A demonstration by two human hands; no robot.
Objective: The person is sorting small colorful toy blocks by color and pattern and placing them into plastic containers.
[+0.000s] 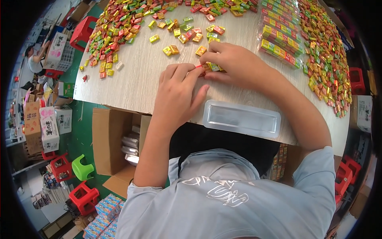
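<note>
Small cube-shaped wrapped candies in red, yellow, green and orange lie between my hands at the middle of the table. My right hand (pixel 230 63) curls around a few wrapped candies (pixel 214 67), fingers on the far side and thumb on the near side. From the left, my left hand (pixel 178 88) presses its bent fingertips against the same small group, its thumb held apart and lower. Part of the group is hidden under the fingers. Just below my hands, an empty clear plastic tray (pixel 242 118) sits at the table's near edge.
Loose candies heap at the far left (pixel 115 32) and along the right (pixel 324 59). Stacked candy rows in clear packing (pixel 280 34) stand at the back right. Below the left table edge is an open cardboard box (pixel 109 139) with plastic trays. Stools (pixel 84 197) stand around.
</note>
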